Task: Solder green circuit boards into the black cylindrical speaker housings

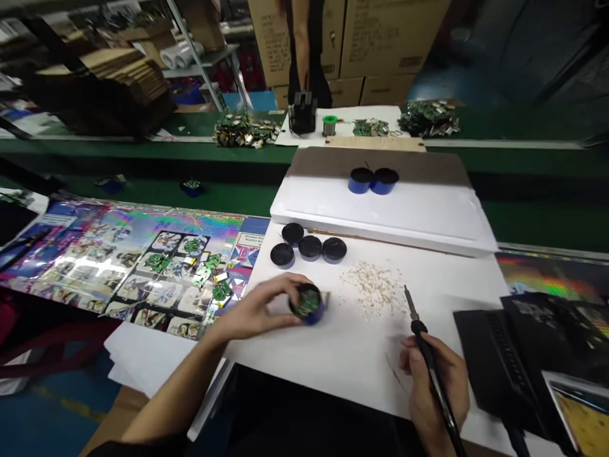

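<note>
Left hand (254,309) clasps round blue holder (318,315) from side, green circuit board (307,302) facing up, holder resting on white sheet (342,374). Right hand (435,387) grips soldering iron (425,343) pen-style, tip raised (likely kept off paper). Spare holders (309,247) grouped just beyond, within reach; white crumbs (371,289) nearby.

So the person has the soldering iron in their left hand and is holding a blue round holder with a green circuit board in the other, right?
Not quite: the soldering iron is in the right hand, not the left, as the head view shows. The left hand holds the blue round holder with the green circuit board.
</note>
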`<state>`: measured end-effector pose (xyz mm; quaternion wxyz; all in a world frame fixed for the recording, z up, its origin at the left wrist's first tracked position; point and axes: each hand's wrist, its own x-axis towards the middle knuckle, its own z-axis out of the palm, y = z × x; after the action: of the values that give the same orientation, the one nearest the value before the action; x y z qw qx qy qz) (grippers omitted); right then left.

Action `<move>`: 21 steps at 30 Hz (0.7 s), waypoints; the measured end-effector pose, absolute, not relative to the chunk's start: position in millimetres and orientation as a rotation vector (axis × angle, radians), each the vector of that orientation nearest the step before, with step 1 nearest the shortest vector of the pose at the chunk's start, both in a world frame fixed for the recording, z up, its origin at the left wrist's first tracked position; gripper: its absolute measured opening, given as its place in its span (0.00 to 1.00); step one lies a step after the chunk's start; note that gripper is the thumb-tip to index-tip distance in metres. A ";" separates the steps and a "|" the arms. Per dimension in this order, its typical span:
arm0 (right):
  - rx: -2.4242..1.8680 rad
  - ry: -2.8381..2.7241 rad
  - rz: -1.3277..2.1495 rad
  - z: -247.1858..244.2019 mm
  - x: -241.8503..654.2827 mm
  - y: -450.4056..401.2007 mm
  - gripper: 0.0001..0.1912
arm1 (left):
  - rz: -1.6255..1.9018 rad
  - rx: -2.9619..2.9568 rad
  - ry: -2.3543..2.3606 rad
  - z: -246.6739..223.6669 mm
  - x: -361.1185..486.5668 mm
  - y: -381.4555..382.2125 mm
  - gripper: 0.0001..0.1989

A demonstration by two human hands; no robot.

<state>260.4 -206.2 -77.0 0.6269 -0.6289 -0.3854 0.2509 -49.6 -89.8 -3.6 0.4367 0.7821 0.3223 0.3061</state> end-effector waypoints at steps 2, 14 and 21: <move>-1.461 -0.877 0.594 -80.9 264.5 -208.2 0.18 | 0.997 1.894 0.885 12.9 -87.0 -71.8 0.12; -1.546 -0.860 0.611 -86.5 266.0 -210.2 0.21 | 1.094 1.589 1.963 -14.4 -170.6 106.0 0.19; -1.537 -0.810 0.627 -92.3 264.4 -211.1 0.23 | 1.113 1.779 1.972 9.0 -121.8 94.7 0.17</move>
<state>264.4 -211.1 -92.3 0.6029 -0.6639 -0.3499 0.2709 -121.8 94.7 9.0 0.1306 0.6124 0.6791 0.3831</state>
